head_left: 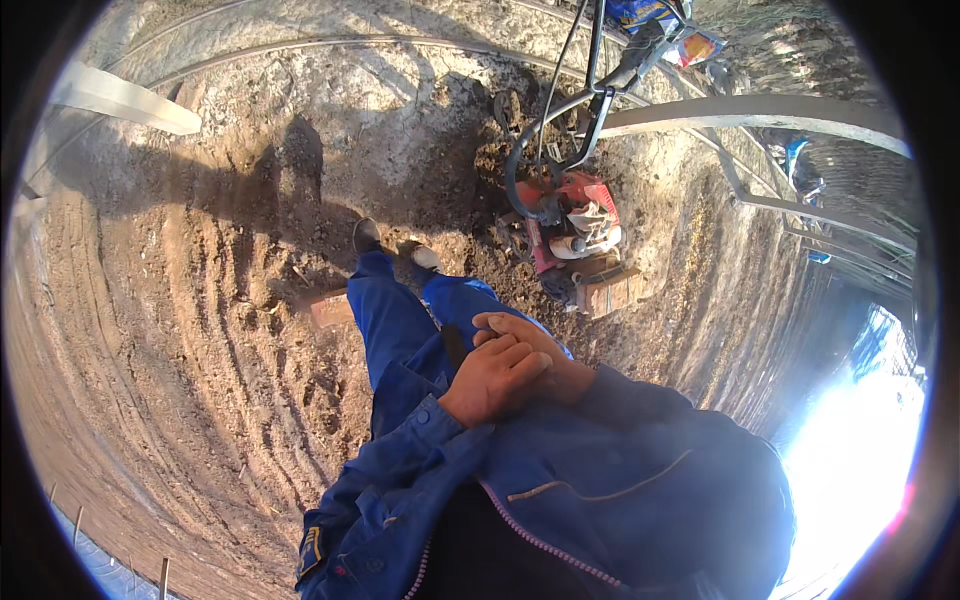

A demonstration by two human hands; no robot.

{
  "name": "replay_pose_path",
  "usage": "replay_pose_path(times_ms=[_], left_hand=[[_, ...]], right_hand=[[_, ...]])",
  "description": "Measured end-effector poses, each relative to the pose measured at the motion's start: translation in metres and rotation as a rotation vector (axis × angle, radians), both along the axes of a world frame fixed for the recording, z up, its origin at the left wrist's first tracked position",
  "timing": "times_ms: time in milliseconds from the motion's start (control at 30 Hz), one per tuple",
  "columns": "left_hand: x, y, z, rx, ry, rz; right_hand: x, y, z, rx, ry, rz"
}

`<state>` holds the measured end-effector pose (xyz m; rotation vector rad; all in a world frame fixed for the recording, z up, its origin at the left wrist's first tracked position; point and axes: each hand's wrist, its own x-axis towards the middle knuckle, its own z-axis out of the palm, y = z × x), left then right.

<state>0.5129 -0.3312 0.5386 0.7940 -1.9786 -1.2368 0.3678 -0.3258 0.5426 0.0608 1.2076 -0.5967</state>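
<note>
Right now both hands rest clasped at the waist, left hand (497, 380) laid over right hand (530, 345), each grip holding only the other. Red tiller (570, 225) idles at one o'clock, well apart; restarting likely needs its handlebars (600, 90).

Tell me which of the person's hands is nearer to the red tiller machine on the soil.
The right hand, narrowly. It lies under the left hand, clasped in front of the blue jacket, on the side toward the red tiller. Both hands are well short of the machine and touch only each other.
</note>
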Motion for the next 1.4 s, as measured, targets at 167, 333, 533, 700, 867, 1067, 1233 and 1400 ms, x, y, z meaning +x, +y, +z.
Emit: replay_pose_path(times_ms=[167,333,533,700,867,1067,1233,1400], left_hand=[[0.043,-0.08,0.022,-0.022,0.031,-0.179],[0.054,-0.165,0.078,-0.017,-0.015,-0.354],[0.037,-0.266,0.101,0.012,-0.057,-0.227],[0.034,-0.401,0.123,-0.477,-0.153,-0.151],[0.109,-0.483,0.203,-0.508,-0.123,0.212],[0.207,-0.528,0.353,-0.879,0.06,0.679],[0.269,-0.563,0.492,-1.166,0.321,0.887],[0.296,-0.615,0.628,-1.297,0.625,0.799]], right_hand=[[0.026,-0.054,0.029,-0.271,0.019,-0.1],[0.006,-0.119,0.081,-0.281,0.06,-0.48],[-0.064,-0.162,0.158,-0.57,0.303,-0.674],[-0.157,-0.209,0.192,-0.843,0.624,-0.662],[-0.231,-0.263,0.198,-1.019,0.682,-0.687],[-0.247,-0.278,0.223,-1.032,0.845,-0.702],[-0.249,-0.254,0.247,-1.13,0.983,-0.581],[-0.244,-0.243,0.271,-1.099,0.96,-0.754]])
